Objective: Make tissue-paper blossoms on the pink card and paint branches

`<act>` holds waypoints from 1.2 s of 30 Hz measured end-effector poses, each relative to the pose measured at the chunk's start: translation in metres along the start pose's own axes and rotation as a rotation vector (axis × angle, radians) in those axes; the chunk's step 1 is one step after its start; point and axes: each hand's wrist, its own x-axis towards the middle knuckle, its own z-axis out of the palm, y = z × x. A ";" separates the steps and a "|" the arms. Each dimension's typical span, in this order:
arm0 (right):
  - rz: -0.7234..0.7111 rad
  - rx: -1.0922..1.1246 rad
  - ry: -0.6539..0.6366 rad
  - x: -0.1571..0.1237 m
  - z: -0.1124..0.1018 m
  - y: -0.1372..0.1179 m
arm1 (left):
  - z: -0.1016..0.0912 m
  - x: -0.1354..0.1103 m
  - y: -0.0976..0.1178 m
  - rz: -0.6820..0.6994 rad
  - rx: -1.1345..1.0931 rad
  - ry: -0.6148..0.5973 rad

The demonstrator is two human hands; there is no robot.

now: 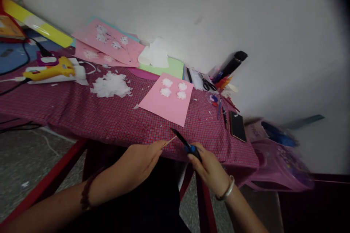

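My left hand (138,165) is closed in a pinch on a thin wooden stick (170,141) that points up and right. My right hand (209,167) grips a black-bladed tool with a blue handle (186,143); its tip meets the end of the stick. Both hands hover just in front of the near edge of a table with a red checked cloth (109,116). On the cloth just beyond lies a pink paper sheet (166,103) with several white tissue flowers (173,89) stuck near its top.
A pile of white tissue scraps (111,85), a yellow glue gun (49,71), more pink sheets (109,45), green paper (166,67), scissors (209,84), pens (222,111), a phone (237,125) and a black cylinder (232,64) lie on the table. A purple bag (279,160) sits at right.
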 end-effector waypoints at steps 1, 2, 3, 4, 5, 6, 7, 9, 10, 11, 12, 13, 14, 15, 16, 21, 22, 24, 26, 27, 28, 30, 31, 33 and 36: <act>0.016 0.000 0.032 0.002 -0.002 0.006 | -0.001 0.000 0.001 0.005 0.002 -0.008; 0.030 -0.003 0.063 0.003 -0.003 0.011 | -0.002 0.000 0.002 0.009 -0.009 -0.014; 0.038 -0.003 0.087 0.002 -0.005 0.013 | -0.002 0.000 0.002 0.013 -0.030 -0.017; 0.037 0.001 0.102 0.000 -0.005 0.011 | -0.002 0.002 0.003 0.014 -0.054 -0.014; 0.025 0.008 0.095 -0.003 -0.006 0.007 | -0.002 0.003 0.003 0.009 -0.077 -0.007; 0.009 0.018 0.075 -0.006 -0.006 0.001 | -0.001 0.005 0.003 0.003 -0.100 0.000; -0.006 0.024 0.045 -0.009 -0.005 -0.006 | -0.001 0.006 0.002 -0.004 -0.124 0.003; -0.024 0.012 -0.020 -0.014 -0.003 -0.019 | 0.000 0.007 0.001 -0.005 -0.177 0.006; -0.026 -0.004 -0.039 -0.014 -0.001 -0.022 | 0.001 0.007 0.001 0.005 -0.206 0.005; -0.025 -0.024 -0.046 -0.013 -0.001 -0.022 | 0.000 0.006 0.001 0.019 -0.236 0.011; -0.016 -0.047 -0.035 -0.011 0.000 -0.018 | 0.000 0.005 0.001 0.032 -0.262 0.020; -0.001 -0.072 -0.010 -0.007 0.000 -0.012 | -0.001 0.004 0.001 0.036 -0.283 0.026; 0.019 -0.098 0.019 -0.003 -0.001 -0.003 | -0.002 0.002 0.001 0.032 -0.297 0.027; 0.048 -0.129 0.059 0.001 -0.003 0.008 | -0.004 0.001 0.001 0.023 -0.306 0.026; 0.075 -0.164 0.092 0.005 -0.005 0.018 | -0.005 0.001 0.001 0.015 -0.313 0.026; 0.089 -0.252 0.147 0.007 -0.014 0.030 | -0.006 0.004 -0.001 0.026 -0.288 0.048; 0.071 -0.248 0.153 0.004 -0.013 0.024 | -0.004 0.006 -0.002 0.016 -0.259 0.049; 0.017 -0.241 0.153 -0.001 -0.008 0.007 | -0.001 0.008 -0.004 -0.017 -0.182 0.044; -0.051 -0.257 0.141 -0.004 -0.001 -0.009 | 0.003 0.008 -0.006 -0.037 -0.109 0.034; -0.081 -0.280 0.139 -0.004 0.003 -0.015 | 0.004 0.008 -0.006 -0.032 -0.085 0.030; -0.105 -0.314 0.144 -0.003 0.006 -0.018 | 0.005 0.008 -0.007 -0.023 -0.071 0.028; -0.127 -0.399 0.178 0.000 0.011 -0.020 | 0.005 0.007 -0.008 -0.004 -0.070 0.031; -0.126 -0.440 0.199 0.001 0.012 -0.018 | 0.005 0.007 -0.008 0.003 -0.075 0.036; -0.116 -0.509 0.236 0.003 0.013 -0.012 | 0.005 0.006 -0.008 0.007 -0.081 0.043; -0.105 -0.587 0.245 0.004 0.012 -0.005 | 0.007 0.007 -0.011 -0.007 -0.071 0.041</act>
